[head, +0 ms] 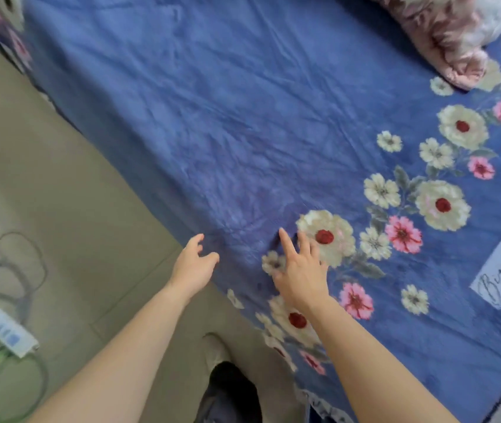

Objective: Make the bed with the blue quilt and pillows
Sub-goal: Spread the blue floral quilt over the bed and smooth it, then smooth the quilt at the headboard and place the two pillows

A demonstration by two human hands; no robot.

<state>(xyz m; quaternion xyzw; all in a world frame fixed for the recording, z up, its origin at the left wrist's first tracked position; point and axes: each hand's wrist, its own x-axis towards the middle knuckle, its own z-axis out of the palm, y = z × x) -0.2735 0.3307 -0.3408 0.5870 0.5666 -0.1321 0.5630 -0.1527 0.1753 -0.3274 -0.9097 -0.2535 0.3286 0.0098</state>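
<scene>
The blue quilt (227, 123) with cream, pink and red flowers lies spread over the bed and hangs over its near edge. My right hand (299, 270) rests flat on the quilt near that edge, fingers straight and spread beside a large cream flower. My left hand (194, 264) hovers at the quilt's edge with fingers loosely curled, holding nothing. A pink and white floral pillow (444, 35) lies at the top right on the quilt.
Grey tiled floor (60, 193) runs along the bed's left side. A white power strip (8, 332) with coiled grey cable lies on the floor at the left. A green object shows at the lower left edge. My foot (230, 383) stands beside the bed.
</scene>
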